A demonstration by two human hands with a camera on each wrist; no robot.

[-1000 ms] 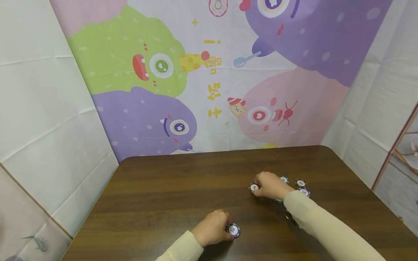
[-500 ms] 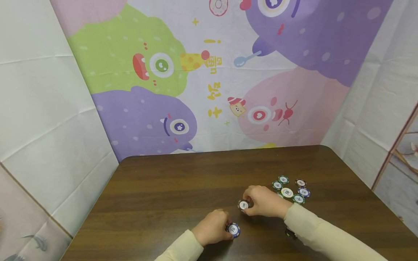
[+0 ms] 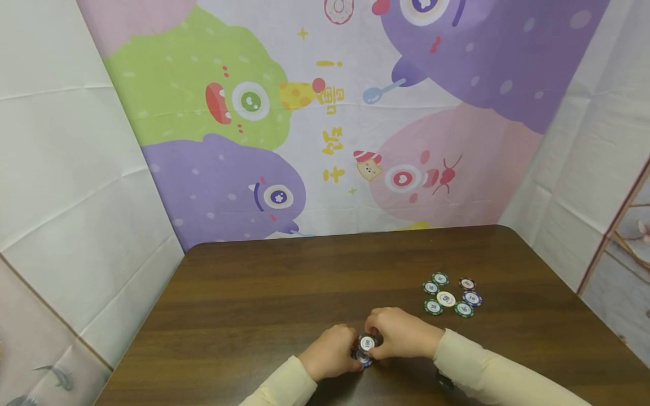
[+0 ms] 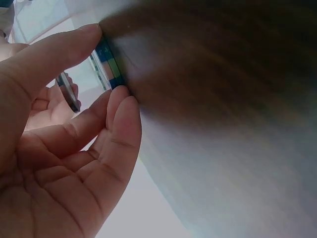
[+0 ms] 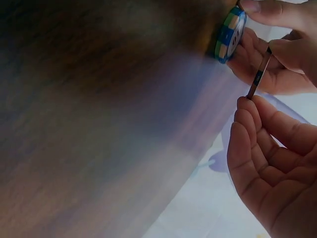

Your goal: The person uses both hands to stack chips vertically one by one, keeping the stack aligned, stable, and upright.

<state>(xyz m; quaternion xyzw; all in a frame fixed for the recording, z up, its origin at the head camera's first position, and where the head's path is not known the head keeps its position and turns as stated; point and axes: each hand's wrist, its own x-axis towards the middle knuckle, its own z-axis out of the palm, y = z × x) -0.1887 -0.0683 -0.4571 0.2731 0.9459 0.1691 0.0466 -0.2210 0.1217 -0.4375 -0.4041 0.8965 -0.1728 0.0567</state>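
Note:
My left hand [image 3: 329,355] holds a small stack of poker chips [image 5: 230,37] at the near middle of the table, thumb on one side and fingers on the other. Blue and green edges show on the stack in the right wrist view. My right hand [image 3: 403,334] pinches one dark poker chip [image 3: 367,343], marked 100, by its rim. That chip is just above the stack and hides most of its top in the head view. A gap separates the dark chip [image 4: 68,92] from the stack in the left wrist view.
Several loose chips lie right of the hands on the brown table [image 3: 254,293]: green ones [image 3: 433,307], a pale one [image 3: 446,299], a blue one [image 3: 472,298] and a dark red one [image 3: 468,283]. A cartoon cloth [image 3: 315,203] hangs behind the table.
My right hand has carried the dark chip left and toward the near side, from beside the loose chips to over the stack. My left hand has stayed in place on the stack.

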